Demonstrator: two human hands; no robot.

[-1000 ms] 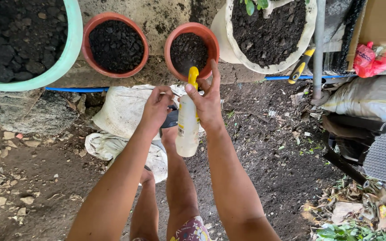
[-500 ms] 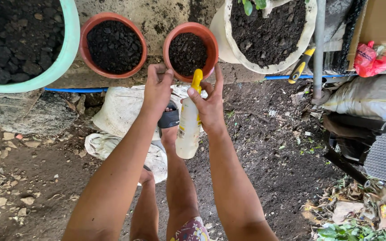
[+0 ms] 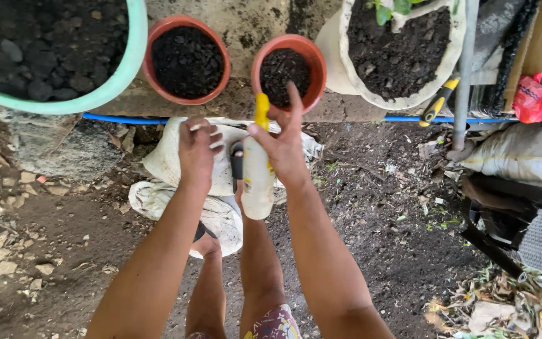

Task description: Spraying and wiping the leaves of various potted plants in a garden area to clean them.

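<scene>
1. Since half a second ago: left hand (image 3: 197, 149) dropped back from the small pot rim, now lower, over the white sack (image 3: 172, 156); spray bottle (image 3: 256, 169) and right hand (image 3: 281, 144) barely shifted.
2. Far left: big green tub (image 3: 120, 78) full of dark soil, on a concrete ledge (image 3: 239, 28).
3. Next on the ledge: orange pot (image 3: 187, 60) of soil, then a smaller orange pot (image 3: 288, 70) of soil.
4. Left hand: fingers curled loosely, holding nothing visible, just beside the bottle, not touching it.
5. Spray bottle: white body, yellow nozzle, roughly upright, nozzle just below the smaller pot's rim.
6. Right hand: gripping the bottle's upper part, thumb on the near side, fingers stretched up towards the smaller pot.
7. Below the hands: white sack crumpled on the dirt ground (image 3: 371, 213), person's legs and a dark sandal (image 3: 236, 160).
8. Right of the pots: white grow bag (image 3: 453, 66) with soil and a green plant, yellow-handled tool (image 3: 437, 103) beside it, grey metal pole (image 3: 465, 75).
9. Far right: red plastic bag (image 3: 534, 100).
</scene>
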